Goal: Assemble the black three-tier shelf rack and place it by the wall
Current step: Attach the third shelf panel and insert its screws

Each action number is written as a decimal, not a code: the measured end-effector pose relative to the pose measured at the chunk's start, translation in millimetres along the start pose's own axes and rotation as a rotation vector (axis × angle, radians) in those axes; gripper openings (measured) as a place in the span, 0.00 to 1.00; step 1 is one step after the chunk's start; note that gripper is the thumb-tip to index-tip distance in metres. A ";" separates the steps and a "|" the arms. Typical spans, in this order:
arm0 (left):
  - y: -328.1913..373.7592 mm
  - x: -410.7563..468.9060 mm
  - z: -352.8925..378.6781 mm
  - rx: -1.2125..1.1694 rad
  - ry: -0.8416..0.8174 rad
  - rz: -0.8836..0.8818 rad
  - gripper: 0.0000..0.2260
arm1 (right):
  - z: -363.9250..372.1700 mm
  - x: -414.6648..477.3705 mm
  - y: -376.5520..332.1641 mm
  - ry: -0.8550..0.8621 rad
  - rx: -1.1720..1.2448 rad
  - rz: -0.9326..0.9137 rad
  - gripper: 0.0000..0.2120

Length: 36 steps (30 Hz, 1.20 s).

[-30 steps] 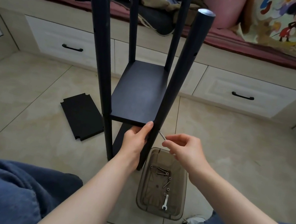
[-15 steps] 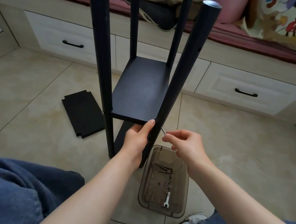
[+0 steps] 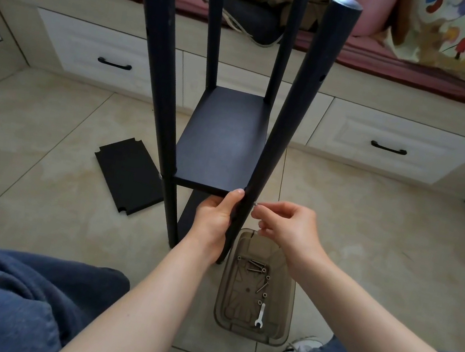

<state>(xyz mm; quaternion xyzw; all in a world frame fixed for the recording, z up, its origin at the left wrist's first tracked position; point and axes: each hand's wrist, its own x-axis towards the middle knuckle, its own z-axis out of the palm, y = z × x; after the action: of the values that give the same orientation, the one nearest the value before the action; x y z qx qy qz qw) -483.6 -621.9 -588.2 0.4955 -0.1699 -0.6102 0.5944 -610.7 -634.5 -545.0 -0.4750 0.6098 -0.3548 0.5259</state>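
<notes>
The black rack [image 3: 224, 144] stands upright on the tiled floor, with several round poles and a shelf board fixed partway up; a lower board shows beneath it. My left hand [image 3: 215, 215] grips the near right pole [image 3: 292, 118] just under the shelf's front corner. My right hand [image 3: 287, 224] pinches a small silver screw [image 3: 255, 204] whose tip is at the right side of that pole at shelf height. A loose black shelf board [image 3: 129, 174] lies flat on the floor to the left of the rack.
A translucent brown plastic tray [image 3: 258, 286] with several screws and a small silver wrench [image 3: 259, 320] sits on the floor near my right arm. White drawers [image 3: 395, 140] under a cushioned bench run behind the rack. My knees in blue jeans frame the bottom.
My right hand has moved left, bringing the screw from a short distance away up against the pole. The view has shifted slightly closer. My left hand keeps its grip.
</notes>
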 end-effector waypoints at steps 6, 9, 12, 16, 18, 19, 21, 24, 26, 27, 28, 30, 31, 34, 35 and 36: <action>0.2 -0.3 -2.3 -0.042 -0.031 0.011 0.08 | 7.2 1.6 1.7 -0.029 0.171 0.034 0.03; 0.7 -1.3 -3.2 -0.046 -0.032 0.016 0.07 | 6.7 1.6 2.7 -0.040 0.173 0.025 0.04; 1.2 -2.5 -1.7 -0.048 -0.031 0.014 0.06 | 5.4 2.2 1.3 -0.042 0.149 0.008 0.03; 1.1 -2.9 -1.9 -0.050 -0.031 0.013 0.05 | 3.6 3.5 -2.6 -0.049 0.110 -0.006 0.03; 0.7 -3.0 -2.1 -0.045 -0.028 0.011 0.05 | 3.1 4.1 -4.1 -0.050 0.103 -0.009 0.02; 0.6 -3.0 -2.4 -0.044 -0.028 0.010 0.05 | 3.0 4.3 -4.7 -0.050 0.108 -0.011 0.02; 0.8 -2.8 -2.7 -0.036 -0.030 0.008 0.05 | 2.9 4.7 -5.5 -0.048 0.117 -0.016 0.03; 1.2 -2.7 -3.3 -0.042 -0.027 0.002 0.05 | 3.0 5.5 -5.6 -0.052 0.135 -0.011 0.03; 1.1 -2.8 -3.3 -0.040 -0.024 0.003 0.06 | 3.9 6.4 -5.5 -0.054 0.137 -0.008 0.03; 1.0 -2.7 -3.0 -0.034 -0.024 0.003 0.07 | 4.4 6.8 -5.3 -0.054 0.136 -0.012 0.03; 0.7 -2.6 -2.7 -0.026 -0.023 0.002 0.07 | 4.6 7.1 -5.1 -0.053 0.136 -0.017 0.03; 0.2 -2.2 -2.3 -0.018 -0.018 0.001 0.07 | 4.5 7.7 -4.6 -0.051 0.143 -0.022 0.04; 0.1 -2.2 -2.4 -0.019 -0.016 0.002 0.07 | 4.0 7.5 -4.5 -0.050 0.147 -0.022 0.04; 0.2 -1.5 -2.1 -0.017 -0.008 0.006 0.06 | 3.3 6.8 -4.6 -0.055 0.153 -0.012 0.04; 0.1 -1.6 -2.1 -0.010 -0.002 0.007 0.06 | 3.4 6.3 -5.1 -0.059 0.147 -0.005 0.05; -0.2 -1.4 -2.0 -0.003 0.003 0.007 0.06 | 3.4 5.8 -5.8 -0.063 0.139 0.004 0.06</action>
<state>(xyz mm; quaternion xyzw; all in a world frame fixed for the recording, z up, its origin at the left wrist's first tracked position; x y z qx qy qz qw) -482.3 -619.9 -588.7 0.4949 -0.1697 -0.6076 0.5976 -606.2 -641.5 -542.0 -0.4470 0.5679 -0.3800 0.5774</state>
